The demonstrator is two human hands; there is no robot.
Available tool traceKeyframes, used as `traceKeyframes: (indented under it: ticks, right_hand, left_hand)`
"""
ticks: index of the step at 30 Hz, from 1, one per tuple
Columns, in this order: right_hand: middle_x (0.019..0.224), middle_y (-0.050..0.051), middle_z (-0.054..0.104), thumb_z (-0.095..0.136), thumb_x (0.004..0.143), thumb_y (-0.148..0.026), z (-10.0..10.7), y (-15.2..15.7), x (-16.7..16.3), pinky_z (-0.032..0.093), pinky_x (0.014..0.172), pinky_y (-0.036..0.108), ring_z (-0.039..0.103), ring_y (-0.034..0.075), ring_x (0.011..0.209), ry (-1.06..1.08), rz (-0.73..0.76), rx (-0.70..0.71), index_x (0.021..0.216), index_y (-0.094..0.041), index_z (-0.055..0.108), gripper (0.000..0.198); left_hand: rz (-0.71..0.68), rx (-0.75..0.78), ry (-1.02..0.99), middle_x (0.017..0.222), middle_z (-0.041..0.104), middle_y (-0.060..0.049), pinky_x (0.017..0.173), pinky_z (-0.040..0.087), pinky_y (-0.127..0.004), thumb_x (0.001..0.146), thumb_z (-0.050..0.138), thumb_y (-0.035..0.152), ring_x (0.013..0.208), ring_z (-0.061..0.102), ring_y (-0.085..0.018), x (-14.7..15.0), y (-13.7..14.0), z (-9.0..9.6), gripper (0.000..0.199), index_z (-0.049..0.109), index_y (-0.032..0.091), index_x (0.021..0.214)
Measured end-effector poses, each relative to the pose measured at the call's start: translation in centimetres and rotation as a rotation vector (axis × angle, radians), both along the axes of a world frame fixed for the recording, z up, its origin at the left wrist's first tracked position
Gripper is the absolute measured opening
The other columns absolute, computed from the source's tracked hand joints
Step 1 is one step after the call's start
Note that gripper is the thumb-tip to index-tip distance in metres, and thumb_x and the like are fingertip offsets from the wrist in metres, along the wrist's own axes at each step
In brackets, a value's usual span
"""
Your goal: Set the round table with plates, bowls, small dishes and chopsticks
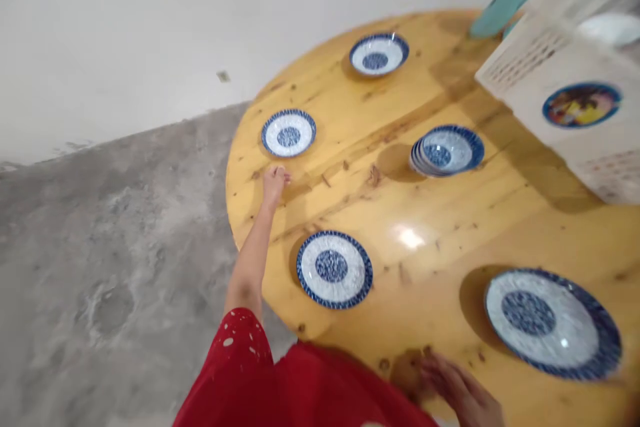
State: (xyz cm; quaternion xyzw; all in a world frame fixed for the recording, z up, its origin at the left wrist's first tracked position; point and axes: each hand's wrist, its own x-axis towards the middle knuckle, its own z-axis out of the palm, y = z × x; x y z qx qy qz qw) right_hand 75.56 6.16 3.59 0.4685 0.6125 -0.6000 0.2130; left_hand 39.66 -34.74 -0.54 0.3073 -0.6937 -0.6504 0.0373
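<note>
**Desk Layout: Blue-and-White Ceramic-Look Plates**

A rounded desk (pixel 325 200) of varnished yellow wood is marked by dark knots, streaked grain and a bright glare spot. Four single round plates are set out on it, each glossy and finished with a dark blue rim, a pale mottled band and a speckled blue central disc: the far plate (pixel 379 55), the left plate (pixel 289 132), the near plate (pixel 334 269) and the right plate (pixel 553 323). Between them, a nested stack of dishes (pixel 450 149) in the same pattern is tilted, its layered edges exposed.

The left hand (pixel 276 181) is positioned just below the left plate, with fingers loosely bent and nothing visible in its grasp. The right hand (pixel 463 390) is blurred at the near edge, fingers extended; whether anything is held cannot be told.

At the right, a white slotted basket (pixel 600 153) is fitted with an oval picture label (pixel 581 105). Rough grey flooring (pixel 165 227) is bordered by a smooth white wall (pixel 125 27).
</note>
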Motion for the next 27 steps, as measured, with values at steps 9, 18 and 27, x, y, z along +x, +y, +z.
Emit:
traceKeyframes:
  ticks: [9,18,27]
  right_hand:
    - [0.08,0.012,0.076,0.089,0.048,-0.06,-1.0,-2.1,-1.7,0.055,0.056,0.025,0.068,0.019,0.064,-0.016,-0.034,0.046,0.091,-0.013,0.073,0.065]
    - [0.081,0.012,0.076,0.09,0.049,-0.06,-2.0,-0.4,-1.5,0.056,0.053,0.025,0.071,0.02,0.064,0.054,-0.006,0.017,0.092,-0.014,0.074,0.064]
    - [0.081,0.011,0.076,0.086,0.052,-0.056,-2.3,0.2,0.0,0.058,0.056,0.025,0.07,0.02,0.066,0.083,0.019,-0.015,0.088,-0.016,0.074,0.055]
  left_hand:
    - [-0.449,-0.432,-0.097,0.068,0.064,0.0,0.068,0.042,-0.021,0.094,0.06,0.029,0.068,0.06,-0.015,17.2,1.1,2.2,0.022,0.067,0.017,0.078]
    - [-0.467,-0.401,-0.154,0.058,0.033,0.006,0.06,0.023,-0.027,0.093,0.053,0.039,0.058,0.032,-0.011,24.9,5.9,1.7,0.04,0.033,0.022,0.063]
    - [-0.396,-0.448,-0.15,0.057,0.026,0.006,0.06,0.02,-0.028,0.088,0.051,0.033,0.058,0.029,-0.01,24.1,6.2,1.5,0.039,0.027,0.023,0.06]
